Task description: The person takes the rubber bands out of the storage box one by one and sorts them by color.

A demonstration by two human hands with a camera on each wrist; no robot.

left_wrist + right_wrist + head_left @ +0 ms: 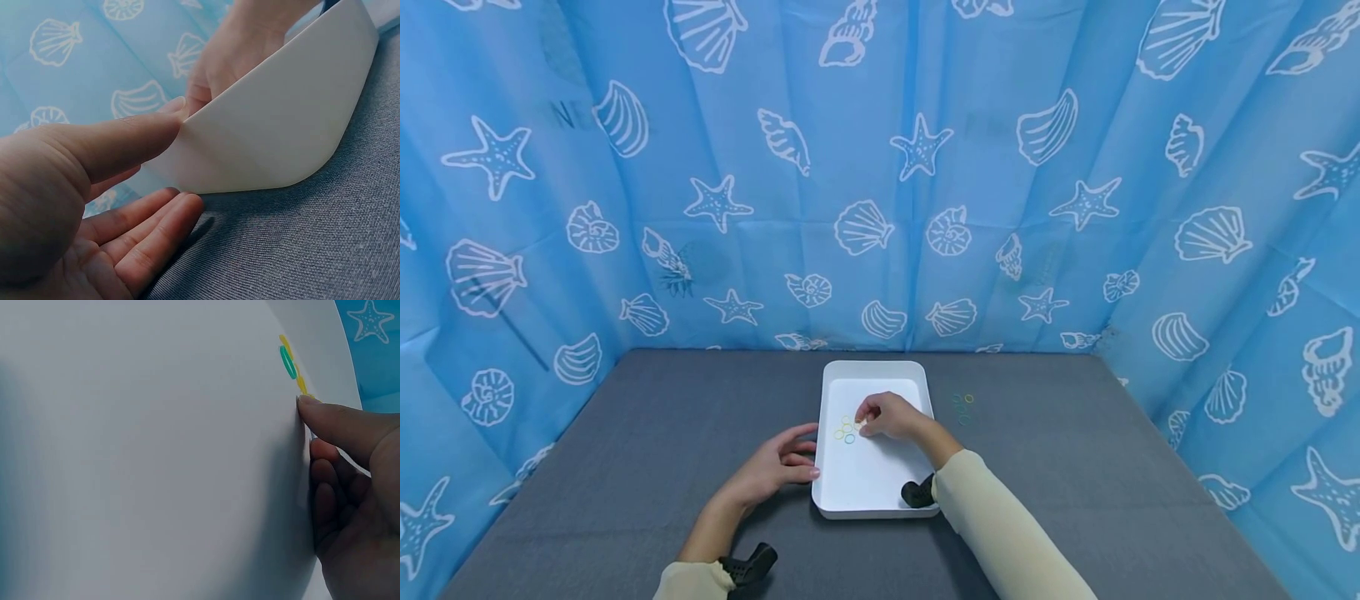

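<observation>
A white rectangular tray (880,492) lies on the grey table, with several small rubber bands, yellow ones (839,434) and a blue-green one (849,438), grouped on its floor left of centre. My right hand (891,417) reaches into the tray from the right. Its thumb and index finger pinch a yellow rubber band (861,426) beside the group; the fingertips partly cover it. In the right wrist view the thumb tip sits right by the yellow bands (301,384). My left hand (775,467) rests at the tray's left wall, thumb (140,140) against the rim and fingers loosely extended.
Right of the tray, several green rubber bands (961,410) and a yellow one (969,398) lie on the grey tabletop (1075,483). A blue curtain (880,175) with white shells and starfish stands behind and at both sides. Black wrist mounts (751,565) sit at my cuffs.
</observation>
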